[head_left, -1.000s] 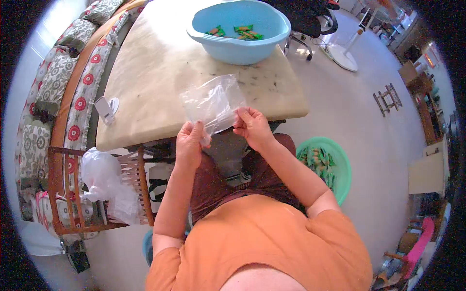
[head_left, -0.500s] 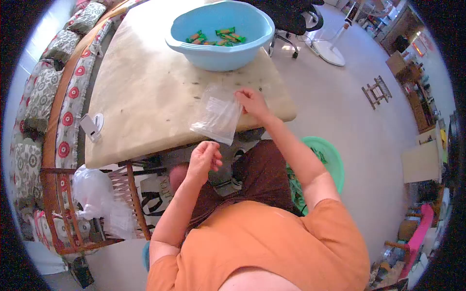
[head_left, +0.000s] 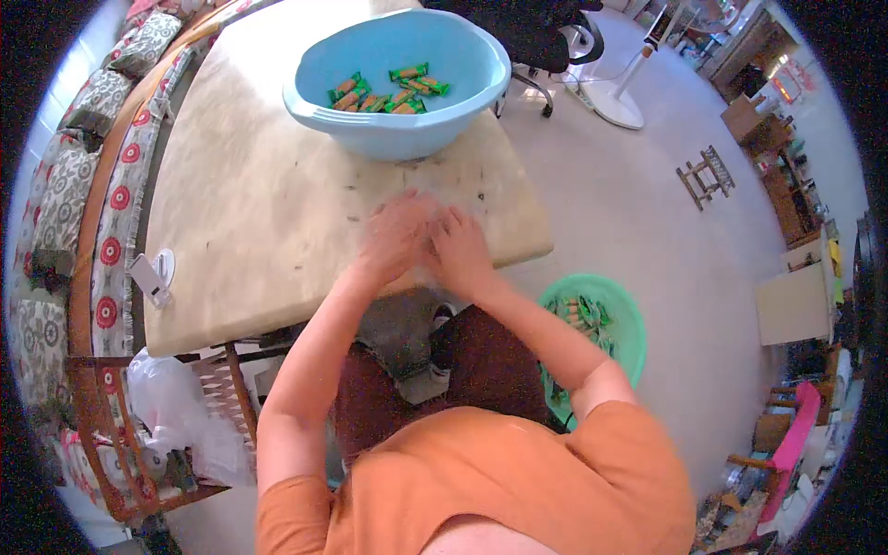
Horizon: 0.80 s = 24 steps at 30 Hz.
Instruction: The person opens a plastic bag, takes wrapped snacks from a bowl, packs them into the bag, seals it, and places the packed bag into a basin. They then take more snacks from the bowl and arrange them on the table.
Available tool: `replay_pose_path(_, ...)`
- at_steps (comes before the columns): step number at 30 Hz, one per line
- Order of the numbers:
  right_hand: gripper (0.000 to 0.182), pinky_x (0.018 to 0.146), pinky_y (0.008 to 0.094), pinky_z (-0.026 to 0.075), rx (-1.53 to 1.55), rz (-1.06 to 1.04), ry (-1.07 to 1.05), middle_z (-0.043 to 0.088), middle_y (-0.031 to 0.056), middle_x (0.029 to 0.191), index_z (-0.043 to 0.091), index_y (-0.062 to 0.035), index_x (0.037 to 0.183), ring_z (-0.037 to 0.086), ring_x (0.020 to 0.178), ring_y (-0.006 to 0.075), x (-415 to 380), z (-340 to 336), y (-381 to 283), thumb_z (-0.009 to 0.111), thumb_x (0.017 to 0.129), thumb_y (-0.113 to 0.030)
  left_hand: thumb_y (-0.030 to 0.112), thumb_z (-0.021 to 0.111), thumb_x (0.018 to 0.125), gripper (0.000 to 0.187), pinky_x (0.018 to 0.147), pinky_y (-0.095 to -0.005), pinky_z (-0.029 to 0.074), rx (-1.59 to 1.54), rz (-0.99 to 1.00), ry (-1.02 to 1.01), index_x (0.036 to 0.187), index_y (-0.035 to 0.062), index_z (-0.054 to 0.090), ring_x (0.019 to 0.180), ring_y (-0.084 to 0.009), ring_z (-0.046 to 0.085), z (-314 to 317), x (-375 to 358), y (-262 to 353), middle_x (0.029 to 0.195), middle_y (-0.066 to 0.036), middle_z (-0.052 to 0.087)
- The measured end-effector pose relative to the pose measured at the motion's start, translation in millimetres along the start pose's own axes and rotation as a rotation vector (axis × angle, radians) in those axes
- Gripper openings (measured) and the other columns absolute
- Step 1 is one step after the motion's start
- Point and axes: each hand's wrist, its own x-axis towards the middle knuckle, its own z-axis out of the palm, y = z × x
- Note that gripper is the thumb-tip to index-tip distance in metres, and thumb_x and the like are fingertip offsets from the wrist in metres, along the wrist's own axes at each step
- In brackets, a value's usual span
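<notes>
Two bare hands, the left hand [head_left: 398, 233] and the right hand [head_left: 456, 248], meet in the head view over the cream-topped rectangular bench [head_left: 240, 213], near its near right corner. The fingers of both are bent and close together, the hands touching or overlapping; motion blur hides the grip, so whether either is clamped on anything cannot be told. Nearest ahead, toward the far edge, stands the light-blue oval plastic basin [head_left: 398, 141], with small green-and-brown wrapped packets [head_left: 407, 95] on its bottom. A small white rectangular device [head_left: 149, 280] rests at the left edge. Beyond the right edge, the round mint-green plastic basin [head_left: 632, 326] holds similar packets on the floor.
</notes>
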Motion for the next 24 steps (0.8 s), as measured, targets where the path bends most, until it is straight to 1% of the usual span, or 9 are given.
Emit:
replay_pose_path(1,0.044,0.101,0.0543,0.034,0.000,0.014,-0.101,0.047,0.0218,0.131,0.055,0.0017,0.114,0.041,0.124,0.0388,-1,-5,1,0.062,0.081,-0.027,0.025,0.050,0.092,0.039,0.099,-0.0525,0.036,0.026,-0.005,-0.058,0.127,0.0078,0.049,0.125,-0.0332,0.043,9,5,-5,0.128,-0.012,0.053)
replay_pose_path(3,0.047,0.102,0.0551,0.032,0.011,0.024,-0.109,0.044,0.0208,0.135,0.054,0.0003,0.118,0.039,0.127,0.0375,-4,-7,3,0.062,0.082,-0.029,0.030,0.050,0.091,0.048,0.106,-0.0568,0.026,0.080,-0.016,-0.175,0.134,0.0093,0.042,0.136,-0.0309,0.031,28,13,-18,0.140,-0.012,0.043)
replay_pose_path(6,0.049,0.104,0.0573,0.028,0.046,-0.053,-0.150,0.040,0.0187,0.140,0.052,-0.0033,0.123,0.035,0.132,0.0348,-1,-12,19,0.062,0.083,-0.030,0.034,0.053,0.089,0.053,0.106,-0.0615,0.024,0.229,0.017,-0.080,0.135,0.0093,0.043,0.138,-0.0297,0.028,51,4,-40,0.146,-0.011,0.036)
replay_pose_path(9,0.047,0.104,0.0599,0.026,0.065,-0.129,-0.245,0.040,0.0173,0.142,0.053,-0.0070,0.124,0.033,0.135,0.0321,17,-15,45,0.063,0.083,-0.028,0.038,0.054,0.089,0.057,0.108,-0.0611,0.021,0.189,-0.178,-0.158,0.137,0.0092,0.041,0.139,-0.0286,0.028,23,3,-22,0.146,-0.012,0.035)
replay_pose_path(13,0.046,0.105,0.0581,0.028,-0.037,-0.169,-0.306,0.043,0.0170,0.139,0.054,-0.0100,0.123,0.036,0.133,0.0322,39,-44,60,0.066,0.080,-0.023,0.039,0.056,0.088,0.059,0.110,-0.0566,0.020,0.214,-0.357,-0.043,0.137,0.0091,0.042,0.138,-0.0286,0.028,-12,-20,-50,0.146,-0.014,0.035)
replay_pose_path(16,0.046,0.104,0.0532,0.031,0.273,-0.087,-0.116,0.048,0.0164,0.134,0.056,-0.0073,0.120,0.041,0.129,0.0329,62,-75,50,0.068,0.077,-0.021,0.038,0.058,0.088,0.057,0.111,-0.0532,0.019,0.285,-0.428,0.010,0.135,0.0085,0.045,0.138,-0.0295,0.028,-30,-52,-83,0.145,-0.016,0.036)
replay_pose_path(19,0.045,0.098,0.0465,0.041,0.070,-0.323,0.392,0.053,0.0198,0.123,0.056,-0.0050,0.113,0.049,0.119,0.0351,99,-100,18,0.072,0.073,-0.020,0.032,0.061,0.086,0.053,0.111,-0.0522,0.019,0.301,-0.486,0.073,0.131,0.0065,0.049,0.137,-0.0309,0.030,-25,-79,-95,0.142,-0.017,0.039)
replay_pose_path(22,0.043,0.085,0.0436,0.049,-0.167,-0.423,0.514,0.061,0.0187,0.103,0.057,-0.0052,0.107,0.061,0.098,0.0338,139,-96,3,0.073,0.072,-0.026,0.026,0.064,0.083,0.049,0.108,-0.0519,0.024,0.278,-0.329,0.303,0.126,0.0054,0.051,0.131,-0.0327,0.037,-21,-79,-90,0.137,-0.017,0.045)
replay_pose_path(24,0.043,0.079,0.0428,0.051,-0.160,-0.307,0.182,0.064,0.0170,0.096,0.059,-0.0062,0.107,0.064,0.089,0.0321,154,-89,3,0.072,0.074,-0.030,0.022,0.066,0.081,0.041,0.099,-0.0487,0.035,0.067,-0.245,0.418,0.118,0.0048,0.056,0.119,-0.0337,0.048,-16,-74,-65,0.125,-0.017,0.053)
